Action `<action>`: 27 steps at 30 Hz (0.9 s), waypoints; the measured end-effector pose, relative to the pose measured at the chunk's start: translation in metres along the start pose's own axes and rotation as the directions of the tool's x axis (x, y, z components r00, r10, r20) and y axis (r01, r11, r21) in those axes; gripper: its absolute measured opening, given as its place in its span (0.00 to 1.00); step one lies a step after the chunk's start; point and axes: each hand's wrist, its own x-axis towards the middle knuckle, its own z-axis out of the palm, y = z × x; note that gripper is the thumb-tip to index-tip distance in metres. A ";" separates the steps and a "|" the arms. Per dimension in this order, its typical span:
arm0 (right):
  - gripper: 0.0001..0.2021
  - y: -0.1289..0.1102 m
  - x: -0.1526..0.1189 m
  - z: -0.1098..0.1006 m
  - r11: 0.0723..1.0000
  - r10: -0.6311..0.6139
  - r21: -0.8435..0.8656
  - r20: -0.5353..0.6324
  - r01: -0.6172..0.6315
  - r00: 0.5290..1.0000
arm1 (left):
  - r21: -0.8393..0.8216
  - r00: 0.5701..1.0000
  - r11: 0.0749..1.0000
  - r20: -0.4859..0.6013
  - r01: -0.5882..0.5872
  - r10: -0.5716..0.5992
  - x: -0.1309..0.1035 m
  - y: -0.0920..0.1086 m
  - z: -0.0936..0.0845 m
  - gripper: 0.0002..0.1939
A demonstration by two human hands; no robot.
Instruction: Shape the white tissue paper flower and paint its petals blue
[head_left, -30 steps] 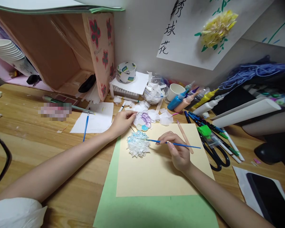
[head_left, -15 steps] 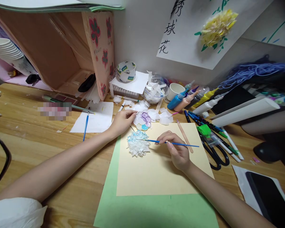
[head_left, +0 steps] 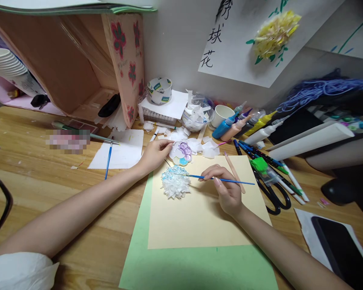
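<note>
My left hand (head_left: 156,155) pinches the left edge of a flower-shaped paint palette (head_left: 179,153) that has purple and blue wells. In my right hand (head_left: 224,186) is a thin blue paintbrush (head_left: 196,176), held in the fingers with its tip over a ruffled paper flower (head_left: 175,186). The flower is pale blue along its top and white below. It lies on a cream sheet (head_left: 199,225), which rests on a green sheet (head_left: 181,266). Whether the bristles touch the petals is too small to tell.
White paper scraps (head_left: 210,148) lie behind the palette. Paint bottles (head_left: 224,128), pens (head_left: 286,181) and black scissors (head_left: 272,201) are at the right, near a phone (head_left: 339,249). Another brush (head_left: 108,161) lies on white paper (head_left: 127,155) at the left.
The brush tip has shifted slightly upward over the flower. My left hand stays at the palette, and the whole view has moved a little.
</note>
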 end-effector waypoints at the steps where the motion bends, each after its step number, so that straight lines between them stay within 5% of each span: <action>1: 0.10 0.000 0.000 0.000 1.000 -0.001 -0.002 0.012 0.001 1.000 | 0.001 1.000 1.000 0.000 -0.001 0.001 0.000 0.000 0.000 0.17; 27: 0.10 0.002 -0.002 -0.001 0.999 -0.029 -0.034 -0.026 0.028 0.999 | -0.004 1.000 1.000 0.003 0.004 -0.004 0.000 -0.002 0.001 0.17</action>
